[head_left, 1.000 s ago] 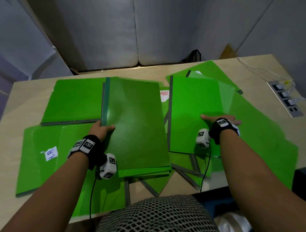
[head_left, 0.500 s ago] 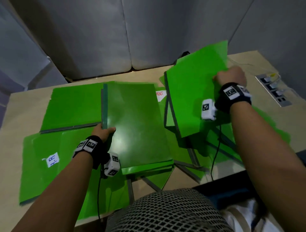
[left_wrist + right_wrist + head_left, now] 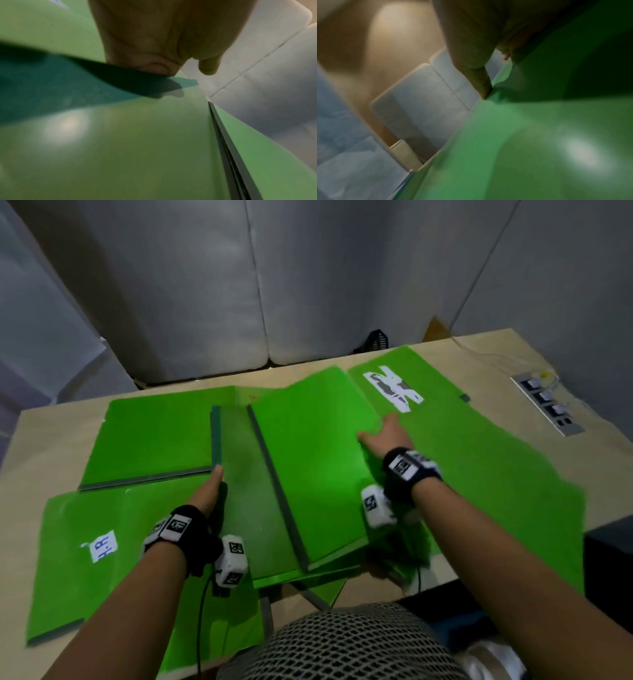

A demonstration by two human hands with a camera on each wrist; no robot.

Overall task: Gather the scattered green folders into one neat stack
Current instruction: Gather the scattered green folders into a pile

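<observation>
Several green folders lie spread over a wooden table (image 3: pixel 51 440). A stack of green folders (image 3: pixel 246 491) sits in the middle. My left hand (image 3: pixel 210 487) stands on its side against the stack's dark left spine, fingers extended, thumb free (image 3: pixel 207 67). One green folder (image 3: pixel 315 467) lies askew on the stack, its dark spine running diagonally. My right hand (image 3: pixel 382 436) grips this folder's right edge, thumb (image 3: pixel 484 86) on top, fingers hidden beneath. Loose folders lie at back left (image 3: pixel 154 440), front left with a white label (image 3: pixel 85 542), and right (image 3: pixel 479 474).
A power strip (image 3: pixel 548 405) with plugs and a white cable sits at the table's right edge. A small black object (image 3: pixel 375 340) stands at the back edge by grey wall panels. A dark box (image 3: pixel 609 559) is beside the table's front right.
My right hand lifted a folder from the right pile, swung it left and brought it down askew on the middle stack. My left hand slid up along the stack's left spine.
</observation>
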